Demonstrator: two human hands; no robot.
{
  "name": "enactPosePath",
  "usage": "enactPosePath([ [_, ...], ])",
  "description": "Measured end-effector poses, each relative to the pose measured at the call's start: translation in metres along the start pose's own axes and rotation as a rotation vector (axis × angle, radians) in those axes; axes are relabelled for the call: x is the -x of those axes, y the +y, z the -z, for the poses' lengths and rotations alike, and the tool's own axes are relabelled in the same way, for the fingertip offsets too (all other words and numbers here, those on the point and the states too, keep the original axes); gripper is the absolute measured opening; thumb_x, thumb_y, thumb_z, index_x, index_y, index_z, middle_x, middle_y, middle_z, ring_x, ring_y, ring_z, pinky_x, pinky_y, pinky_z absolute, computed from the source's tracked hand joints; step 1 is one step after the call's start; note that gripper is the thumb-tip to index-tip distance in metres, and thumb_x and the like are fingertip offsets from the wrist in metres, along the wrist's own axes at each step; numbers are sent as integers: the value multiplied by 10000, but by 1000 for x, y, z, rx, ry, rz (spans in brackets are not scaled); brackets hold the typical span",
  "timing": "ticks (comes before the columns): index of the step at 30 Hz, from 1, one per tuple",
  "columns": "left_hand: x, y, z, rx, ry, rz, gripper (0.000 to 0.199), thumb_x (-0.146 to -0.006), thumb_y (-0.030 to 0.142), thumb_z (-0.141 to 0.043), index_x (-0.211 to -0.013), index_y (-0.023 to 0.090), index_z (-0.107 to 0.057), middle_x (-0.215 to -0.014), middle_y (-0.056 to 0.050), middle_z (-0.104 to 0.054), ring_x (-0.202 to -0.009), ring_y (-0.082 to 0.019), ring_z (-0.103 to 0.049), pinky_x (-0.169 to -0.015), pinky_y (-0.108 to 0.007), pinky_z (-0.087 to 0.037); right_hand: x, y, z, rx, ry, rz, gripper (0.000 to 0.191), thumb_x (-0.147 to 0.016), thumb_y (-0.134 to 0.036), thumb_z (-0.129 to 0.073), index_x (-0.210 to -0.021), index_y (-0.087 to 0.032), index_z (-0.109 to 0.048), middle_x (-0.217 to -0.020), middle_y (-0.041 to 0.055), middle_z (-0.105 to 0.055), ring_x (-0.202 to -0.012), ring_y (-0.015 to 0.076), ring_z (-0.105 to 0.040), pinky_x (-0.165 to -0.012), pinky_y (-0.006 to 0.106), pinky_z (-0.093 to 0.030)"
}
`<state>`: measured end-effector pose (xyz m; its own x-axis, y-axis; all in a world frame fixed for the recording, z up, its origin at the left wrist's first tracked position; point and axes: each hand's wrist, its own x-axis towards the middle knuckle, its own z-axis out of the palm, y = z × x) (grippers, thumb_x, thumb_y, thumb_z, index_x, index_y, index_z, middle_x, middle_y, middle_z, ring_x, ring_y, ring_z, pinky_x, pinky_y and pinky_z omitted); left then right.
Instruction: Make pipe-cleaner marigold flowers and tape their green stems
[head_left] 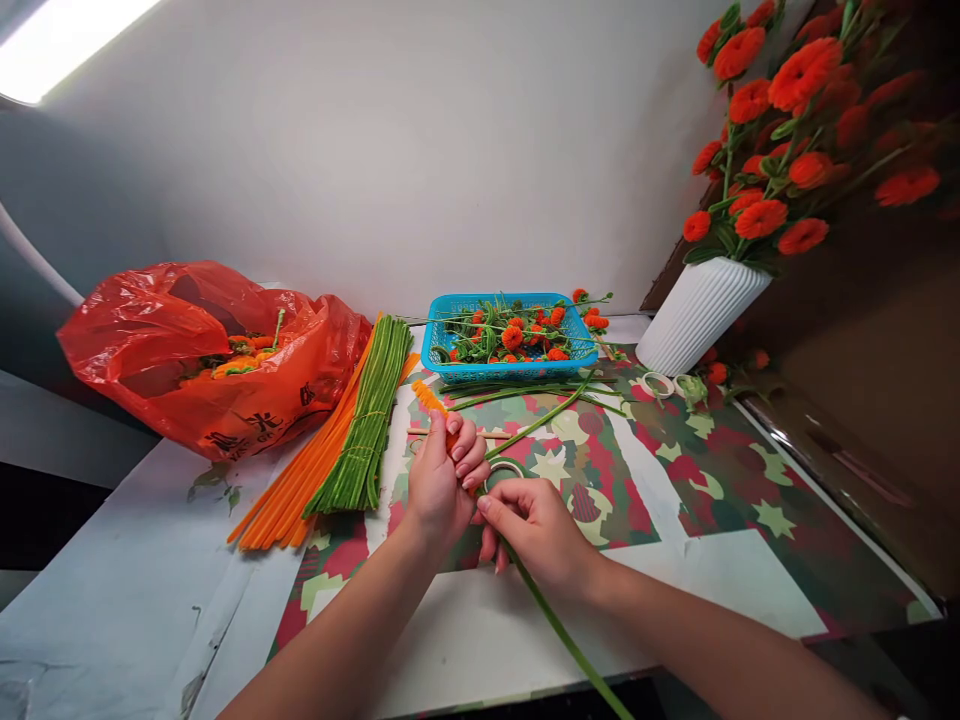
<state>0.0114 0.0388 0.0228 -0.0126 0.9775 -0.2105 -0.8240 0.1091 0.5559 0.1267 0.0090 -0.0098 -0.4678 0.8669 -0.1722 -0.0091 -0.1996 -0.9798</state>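
My left hand [444,470] is closed round an orange fuzzy piece [429,397], whose upper end sticks out above the thumb. Close beside it, my right hand [536,530] pinches a long green stem [559,625] that runs down past the table's front edge. A roll of green tape [506,470] shows just behind the right fingers. Thin green strips [544,415] and a thin wooden stick [495,434] lie behind my hands. How the orange piece and the stem meet is hidden by my fingers.
Orange [300,475] and green stem bundles [364,430] lie left, beside a red plastic bag [277,400]. Behind stands a blue basket [506,372] of orange flowers. A white vase [701,310] of orange flowers stands right, near a white tape roll [657,386].
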Motion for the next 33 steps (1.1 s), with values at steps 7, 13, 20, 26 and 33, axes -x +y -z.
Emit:
enactPosePath([
  [7, 1, 3, 1, 16, -33, 10, 421, -1006, 374, -274, -666, 176, -423, -503, 68, -327, -342, -49, -279, -310, -121, -250, 0, 1, 2, -28, -9, -6, 297, -840, -382, -569, -664, -143, -578, -474, -27, -568, -367, 61, -473, -392, 171, -394],
  [13, -3, 10, 4, 38, -31, -30, 411, -1012, 369, -244, -734, 173, -475, -531, 62, -362, -354, -49, -313, -330, -119, -292, -1, 1, 3, -28, -6, -32, 275, -834, -347, -569, -644, -148, -583, -453, -36, -551, -356, 53, -447, -378, 163, -386],
  [20, -4, 8, 6, 55, -33, -2, 390, -1008, 355, -301, -686, 176, -431, -503, 81, -308, -324, -38, -252, -302, -108, -228, -1, 2, 1, 4, 5, -13, 284, -845, -361, -556, -653, -154, -582, -461, -39, -550, -358, 56, -439, -383, 170, -373],
  [26, -2, 3, 3, 64, -18, 44, 407, -1010, 360, -289, -669, 177, -416, -483, 82, -305, -317, -39, -243, -294, -112, -213, -1, 1, 0, 1, 10, 23, 324, -852, -389, -558, -631, -153, -554, -455, -36, -548, -348, 49, -426, -378, 168, -348],
  [33, -3, 8, 3, 54, -11, -6, 410, -1016, 346, -273, -670, 175, -415, -478, 83, -313, -313, -37, -249, -299, -115, -211, -2, 2, 2, -19, -30, -33, 314, -822, -432, -591, -682, -152, -574, -480, -31, -569, -359, 61, -454, -377, 174, -364],
])
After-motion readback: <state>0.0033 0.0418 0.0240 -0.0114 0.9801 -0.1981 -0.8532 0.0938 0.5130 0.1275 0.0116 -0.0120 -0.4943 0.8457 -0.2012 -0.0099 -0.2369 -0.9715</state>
